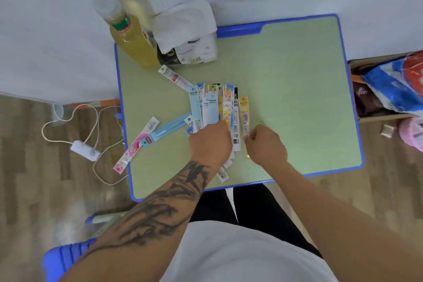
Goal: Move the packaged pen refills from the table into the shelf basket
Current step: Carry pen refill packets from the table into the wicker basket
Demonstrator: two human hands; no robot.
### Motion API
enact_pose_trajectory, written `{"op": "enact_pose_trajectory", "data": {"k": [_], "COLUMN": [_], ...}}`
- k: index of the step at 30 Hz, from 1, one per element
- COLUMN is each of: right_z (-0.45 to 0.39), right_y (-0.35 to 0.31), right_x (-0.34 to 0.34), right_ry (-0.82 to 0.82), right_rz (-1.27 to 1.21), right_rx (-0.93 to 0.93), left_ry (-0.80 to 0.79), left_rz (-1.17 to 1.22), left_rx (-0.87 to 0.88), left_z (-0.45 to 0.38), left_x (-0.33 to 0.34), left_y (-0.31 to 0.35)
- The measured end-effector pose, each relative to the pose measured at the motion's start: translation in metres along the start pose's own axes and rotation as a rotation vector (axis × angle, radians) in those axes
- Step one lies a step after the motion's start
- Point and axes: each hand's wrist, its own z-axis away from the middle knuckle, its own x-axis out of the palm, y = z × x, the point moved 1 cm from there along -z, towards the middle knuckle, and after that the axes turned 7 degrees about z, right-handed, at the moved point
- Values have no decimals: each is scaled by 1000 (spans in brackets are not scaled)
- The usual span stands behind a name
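Note:
Several packaged pen refills (pixel 215 107) lie fanned side by side on the green table (pixel 297 98). My left hand (pixel 211 142) grips the near ends of this bunch, fingers curled over them. My right hand (pixel 265 144) pinches the lower end of a yellow refill pack (pixel 244 117) at the right edge of the fan. A white pack (pixel 175 78) lies apart toward the back. A light blue pack (pixel 167 130) and a pink pack (pixel 135 149) lie at the table's left edge. No shelf basket is in view.
A bottle of yellow drink (pixel 130 34) and a tissue pack (pixel 190 34) stand at the table's back left corner. A white cable with a switch (pixel 84 149) lies on the floor to the left. Bags fill a box (pixel 389 89) on the right. A blue stool (pixel 61 261) stands near left.

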Motion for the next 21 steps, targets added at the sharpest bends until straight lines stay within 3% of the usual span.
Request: {"op": "enact_pose_trajectory", "data": {"k": [6,14,21], "right_z": [20,57,107], "right_y": [18,68,174], "right_x": [-6,-34,-70], "right_ry": [89,250,476], "right_rz": [-416,-896,-1178], "right_rx": [63,140,151], "left_ry": [43,-118,-215], "left_rz": [183,894,925], "left_rx": [83,121,270], "left_z": [13,26,64], "left_x": [-15,-15,26], "left_y": [19,75,178]}}
